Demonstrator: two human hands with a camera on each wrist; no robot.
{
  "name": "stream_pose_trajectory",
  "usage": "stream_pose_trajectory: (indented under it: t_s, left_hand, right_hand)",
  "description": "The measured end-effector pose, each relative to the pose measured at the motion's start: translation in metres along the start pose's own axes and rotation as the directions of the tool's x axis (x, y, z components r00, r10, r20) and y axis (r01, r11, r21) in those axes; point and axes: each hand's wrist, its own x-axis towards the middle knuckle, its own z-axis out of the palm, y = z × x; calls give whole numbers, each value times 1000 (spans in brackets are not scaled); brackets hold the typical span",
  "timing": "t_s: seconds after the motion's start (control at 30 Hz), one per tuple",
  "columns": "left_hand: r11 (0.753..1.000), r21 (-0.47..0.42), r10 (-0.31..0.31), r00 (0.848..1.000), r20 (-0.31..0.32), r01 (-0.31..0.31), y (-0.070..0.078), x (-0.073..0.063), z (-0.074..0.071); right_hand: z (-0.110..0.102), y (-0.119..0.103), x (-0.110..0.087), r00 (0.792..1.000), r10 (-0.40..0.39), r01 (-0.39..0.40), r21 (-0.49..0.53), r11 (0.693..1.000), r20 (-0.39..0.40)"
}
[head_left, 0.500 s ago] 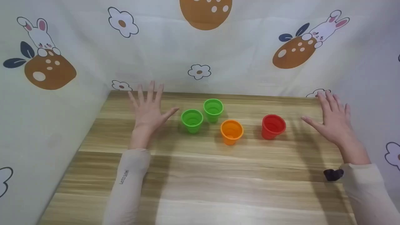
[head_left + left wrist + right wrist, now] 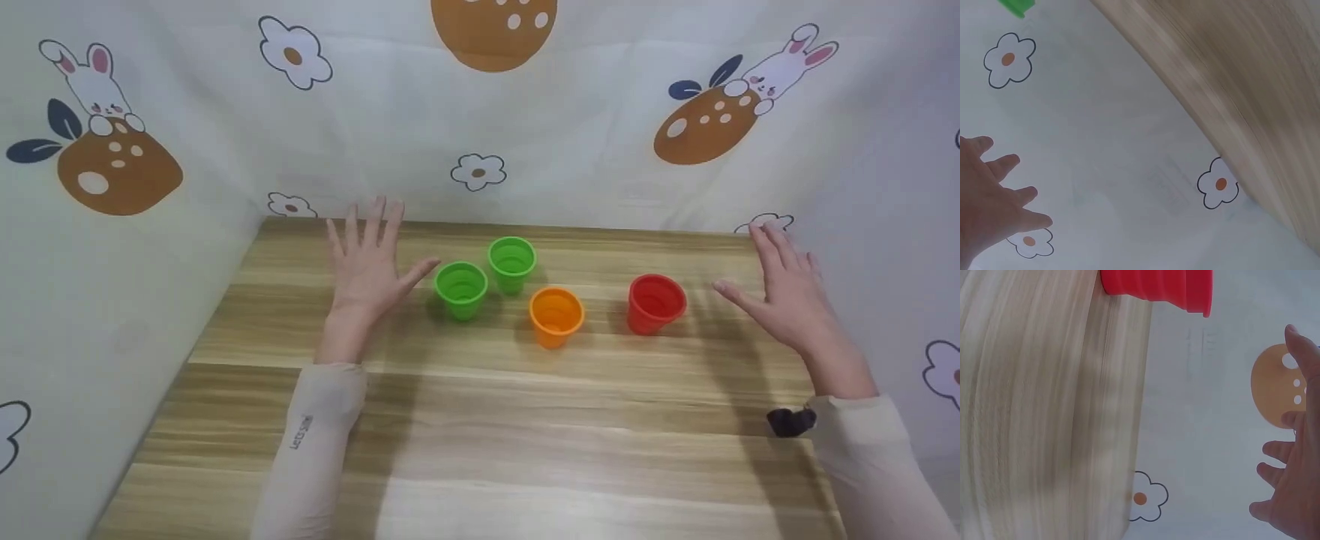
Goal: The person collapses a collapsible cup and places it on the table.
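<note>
Red cup (image 2: 654, 307) and left green cup (image 2: 461, 290) stand between left hand (image 2: 367, 277) and right hand (image 2: 793, 304), both spread-fingered, seemingly at the reaching step, where gripping would call for moving inward.

The place is a small, screened-off work nook: a wood-grain tabletop (image 2: 525, 442) enclosed at the back and on both sides by creased, pale sheeting (image 2: 375, 135). Nursery-style white rabbits (image 2: 97, 90), brown spotted fruits (image 2: 127, 184) and outlined flowers (image 2: 478, 173) decorate it. Whether a home, studio or lab surrounds this nook cannot be told.
</note>
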Motion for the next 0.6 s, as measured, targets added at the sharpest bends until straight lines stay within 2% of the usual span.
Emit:
stream_pose_trajectory:
  t_s: [0.23, 0.6]
  left_hand:
    - [998, -62, 5, 1000, -17, -6, 6, -3, -1]
    - [989, -146, 28, 999, -22, -31, 19, -10, -2]
  right_hand:
    - [3, -6, -3, 1000, -20, 20, 0, 1000, -18]
    - [13, -34, 2, 996, -52, 60, 114, 992, -73]
